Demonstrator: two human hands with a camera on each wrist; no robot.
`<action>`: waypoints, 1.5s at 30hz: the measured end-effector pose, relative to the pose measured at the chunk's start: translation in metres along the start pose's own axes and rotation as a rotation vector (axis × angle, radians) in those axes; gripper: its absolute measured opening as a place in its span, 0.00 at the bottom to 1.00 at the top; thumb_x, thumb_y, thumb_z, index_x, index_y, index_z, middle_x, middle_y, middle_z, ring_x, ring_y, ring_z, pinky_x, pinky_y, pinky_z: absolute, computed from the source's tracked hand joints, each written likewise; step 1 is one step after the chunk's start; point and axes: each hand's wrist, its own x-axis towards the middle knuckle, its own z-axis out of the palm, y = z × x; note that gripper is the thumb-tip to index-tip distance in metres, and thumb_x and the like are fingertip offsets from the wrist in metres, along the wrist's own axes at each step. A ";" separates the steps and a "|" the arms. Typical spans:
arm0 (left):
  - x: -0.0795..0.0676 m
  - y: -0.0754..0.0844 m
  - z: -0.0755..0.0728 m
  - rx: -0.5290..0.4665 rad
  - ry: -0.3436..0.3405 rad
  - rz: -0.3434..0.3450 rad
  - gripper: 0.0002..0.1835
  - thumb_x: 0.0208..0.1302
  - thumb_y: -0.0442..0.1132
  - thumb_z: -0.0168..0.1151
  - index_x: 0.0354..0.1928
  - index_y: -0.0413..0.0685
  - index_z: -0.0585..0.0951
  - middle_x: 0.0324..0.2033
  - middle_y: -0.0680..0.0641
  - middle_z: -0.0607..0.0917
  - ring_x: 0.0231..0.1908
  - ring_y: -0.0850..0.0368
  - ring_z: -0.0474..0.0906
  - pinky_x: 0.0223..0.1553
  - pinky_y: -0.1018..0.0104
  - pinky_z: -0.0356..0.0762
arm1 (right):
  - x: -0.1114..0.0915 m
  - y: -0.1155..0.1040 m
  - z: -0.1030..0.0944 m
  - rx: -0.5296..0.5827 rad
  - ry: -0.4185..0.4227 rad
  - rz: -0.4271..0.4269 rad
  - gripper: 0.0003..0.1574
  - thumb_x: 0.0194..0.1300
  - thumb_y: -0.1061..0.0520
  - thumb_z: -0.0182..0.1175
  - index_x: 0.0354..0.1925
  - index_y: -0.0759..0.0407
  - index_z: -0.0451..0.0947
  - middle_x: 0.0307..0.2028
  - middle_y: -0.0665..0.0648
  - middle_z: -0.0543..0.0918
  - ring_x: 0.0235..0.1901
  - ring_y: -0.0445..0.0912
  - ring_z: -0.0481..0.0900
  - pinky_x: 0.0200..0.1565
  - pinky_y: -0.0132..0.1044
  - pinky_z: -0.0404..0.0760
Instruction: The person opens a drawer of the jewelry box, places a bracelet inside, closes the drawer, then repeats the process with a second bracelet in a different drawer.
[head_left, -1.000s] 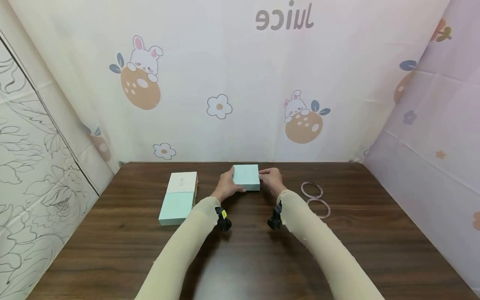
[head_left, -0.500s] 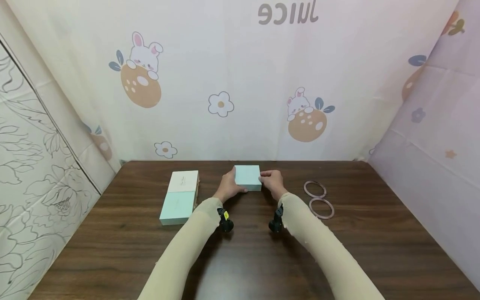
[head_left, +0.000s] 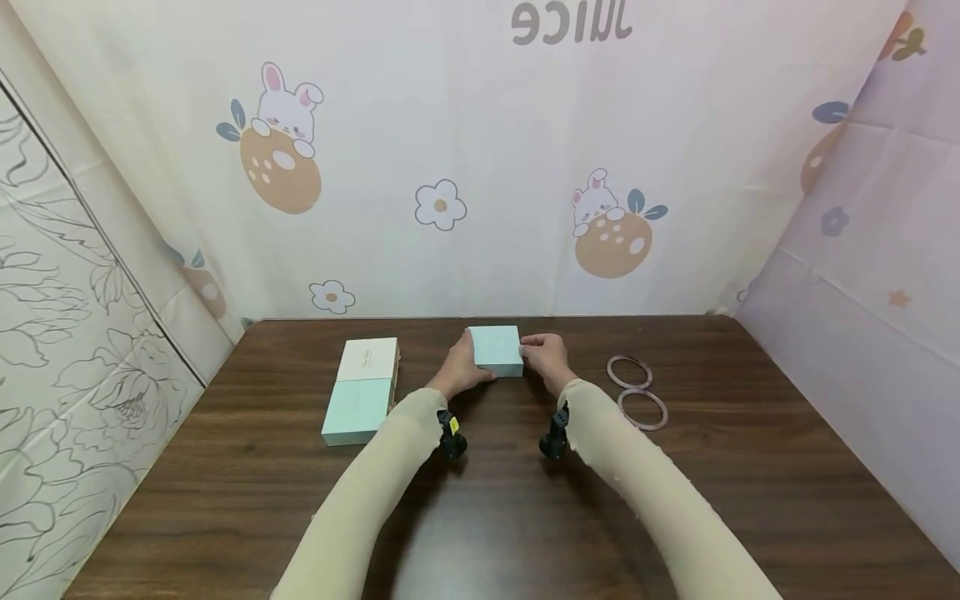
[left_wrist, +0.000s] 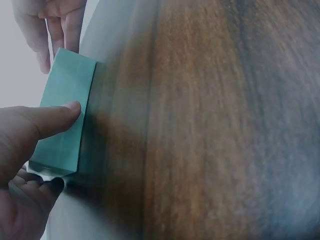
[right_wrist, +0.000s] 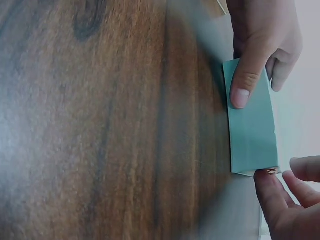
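Gripping box (head_left: 496, 344) with left hand (head_left: 458, 367) by left end, close to far edge of table (head_left: 480, 517); touching right end with right hand (head_left: 547, 360), cannot tell if pinching; better to brace lightly, without denting, and keep level.

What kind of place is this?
Probably a little indoor filming corner: there's a brown wooden table, a bunny-patterned cloth hung behind it, and small black wrist cameras on the person.
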 end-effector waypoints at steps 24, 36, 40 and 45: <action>-0.070 0.022 -0.077 0.172 -0.132 0.102 0.49 0.62 0.43 0.66 0.73 0.33 0.45 0.72 0.36 0.49 0.70 0.45 0.47 0.66 0.53 0.51 | -0.055 -0.041 0.011 -0.066 -0.204 -0.190 0.16 0.67 0.63 0.55 0.49 0.72 0.77 0.45 0.68 0.80 0.45 0.58 0.79 0.48 0.46 0.78; -0.136 -0.028 -0.122 0.151 -0.024 0.106 0.47 0.61 0.43 0.66 0.72 0.31 0.48 0.70 0.31 0.53 0.69 0.36 0.49 0.64 0.43 0.52 | -0.097 -0.046 0.058 0.009 -0.363 -0.182 0.14 0.66 0.66 0.55 0.49 0.71 0.77 0.46 0.65 0.81 0.50 0.58 0.78 0.49 0.46 0.77; -0.151 -0.051 -0.137 0.152 0.051 0.045 0.50 0.58 0.46 0.68 0.72 0.30 0.50 0.69 0.30 0.54 0.68 0.34 0.50 0.63 0.41 0.53 | -0.105 -0.046 0.070 0.040 -0.386 -0.149 0.15 0.67 0.65 0.56 0.50 0.71 0.76 0.46 0.64 0.80 0.52 0.58 0.77 0.51 0.47 0.75; -0.166 -0.071 -0.146 0.154 0.084 -0.011 0.57 0.54 0.54 0.70 0.71 0.27 0.48 0.69 0.27 0.52 0.67 0.32 0.50 0.61 0.39 0.54 | -0.110 -0.043 0.086 0.083 -0.383 -0.128 0.17 0.66 0.65 0.56 0.52 0.71 0.75 0.44 0.62 0.79 0.52 0.59 0.76 0.52 0.48 0.75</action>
